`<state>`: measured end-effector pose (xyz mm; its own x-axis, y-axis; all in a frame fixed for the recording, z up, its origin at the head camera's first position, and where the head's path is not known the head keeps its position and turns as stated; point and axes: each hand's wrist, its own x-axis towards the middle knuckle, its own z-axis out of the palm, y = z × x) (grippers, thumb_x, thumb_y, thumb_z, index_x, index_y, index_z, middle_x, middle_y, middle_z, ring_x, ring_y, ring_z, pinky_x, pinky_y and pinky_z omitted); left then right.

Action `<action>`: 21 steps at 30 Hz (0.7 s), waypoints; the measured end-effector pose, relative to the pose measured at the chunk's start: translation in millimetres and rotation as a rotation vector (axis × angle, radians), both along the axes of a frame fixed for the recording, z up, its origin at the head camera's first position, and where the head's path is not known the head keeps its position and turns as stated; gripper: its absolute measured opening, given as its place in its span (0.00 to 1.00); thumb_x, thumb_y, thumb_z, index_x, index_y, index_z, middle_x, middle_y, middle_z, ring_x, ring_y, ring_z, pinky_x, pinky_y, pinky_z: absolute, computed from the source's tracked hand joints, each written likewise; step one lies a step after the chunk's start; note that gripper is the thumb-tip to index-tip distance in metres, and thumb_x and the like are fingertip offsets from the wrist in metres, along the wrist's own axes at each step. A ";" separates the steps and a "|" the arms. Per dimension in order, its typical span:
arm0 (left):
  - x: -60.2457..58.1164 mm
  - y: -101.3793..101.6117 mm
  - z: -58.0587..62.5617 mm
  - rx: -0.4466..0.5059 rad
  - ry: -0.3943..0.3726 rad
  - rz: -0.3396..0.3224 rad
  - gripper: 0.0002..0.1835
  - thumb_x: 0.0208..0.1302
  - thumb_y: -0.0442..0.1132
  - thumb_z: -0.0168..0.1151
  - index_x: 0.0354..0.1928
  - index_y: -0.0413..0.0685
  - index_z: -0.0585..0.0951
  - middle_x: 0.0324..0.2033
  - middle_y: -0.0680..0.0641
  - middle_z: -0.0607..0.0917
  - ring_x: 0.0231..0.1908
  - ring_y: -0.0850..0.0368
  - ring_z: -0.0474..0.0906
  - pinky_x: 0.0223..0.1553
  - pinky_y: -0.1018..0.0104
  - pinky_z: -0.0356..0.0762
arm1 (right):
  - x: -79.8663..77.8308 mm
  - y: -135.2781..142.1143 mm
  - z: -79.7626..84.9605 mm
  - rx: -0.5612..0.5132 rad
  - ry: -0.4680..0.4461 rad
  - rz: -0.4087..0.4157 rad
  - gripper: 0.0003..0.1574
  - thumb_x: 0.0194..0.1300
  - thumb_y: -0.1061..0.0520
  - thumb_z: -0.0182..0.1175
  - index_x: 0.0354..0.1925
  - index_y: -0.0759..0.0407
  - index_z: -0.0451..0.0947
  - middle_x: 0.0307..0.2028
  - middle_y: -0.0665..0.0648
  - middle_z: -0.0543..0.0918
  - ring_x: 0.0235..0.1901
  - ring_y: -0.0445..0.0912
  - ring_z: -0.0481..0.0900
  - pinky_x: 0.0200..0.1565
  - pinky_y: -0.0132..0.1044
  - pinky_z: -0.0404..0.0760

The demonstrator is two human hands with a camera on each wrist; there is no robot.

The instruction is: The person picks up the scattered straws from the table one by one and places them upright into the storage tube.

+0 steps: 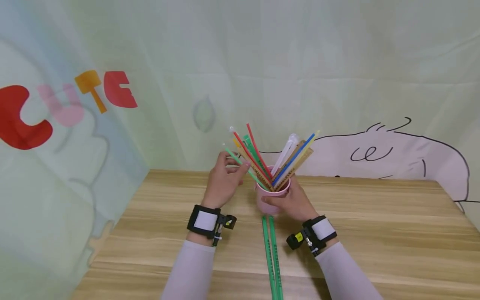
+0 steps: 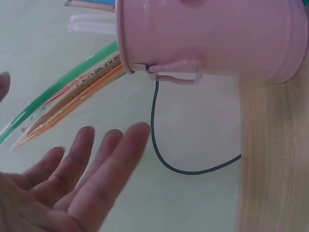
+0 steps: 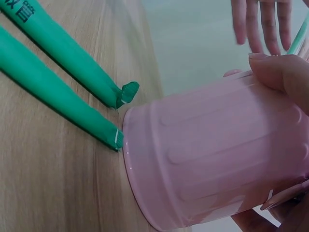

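Observation:
A pink bucket (image 1: pixel 271 204) stands on the wooden table with a bunch of drinking straws (image 1: pixel 258 162) leaning out of it, some in printed wrappers. My right hand (image 1: pixel 299 202) grips the bucket from its right side, thumb across the front near the rim in the right wrist view. Beside the straws on the left is my left hand (image 1: pixel 226 179); in the left wrist view its fingers (image 2: pixel 104 188) are spread and hold nothing, apart from the green straw (image 2: pixel 58 89). Two green wrapped straws (image 1: pixel 273 254) lie on the table in front of the bucket, ends close to its base.
The wooden table (image 1: pixel 375 233) reaches back to a printed cloth backdrop (image 1: pixel 300 75) with coloured letters and line drawings. A small pink handle (image 2: pixel 178 72) sticks out from the bucket's side. Each wrist wears a black strap with a small camera (image 1: pixel 229 221).

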<state>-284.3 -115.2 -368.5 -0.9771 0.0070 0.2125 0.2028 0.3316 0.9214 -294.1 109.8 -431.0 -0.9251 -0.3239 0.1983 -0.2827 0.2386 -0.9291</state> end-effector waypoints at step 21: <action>-15.3 33.3 -42.0 -0.080 0.042 -0.453 0.41 0.56 0.51 0.80 0.71 0.64 0.73 0.66 0.58 0.79 0.70 0.59 0.72 0.73 0.48 0.66 | -1.6 4.1 -3.5 0.022 0.127 0.023 0.53 0.60 0.61 0.75 0.75 0.50 0.58 0.68 0.57 0.76 0.69 0.53 0.74 0.71 0.55 0.69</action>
<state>-299.6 -81.9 -410.4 -0.8623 0.4497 0.2328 0.3800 0.2708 0.8844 -295.7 113.9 -434.5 -0.8852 -0.3503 0.3060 -0.4034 0.2506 -0.8800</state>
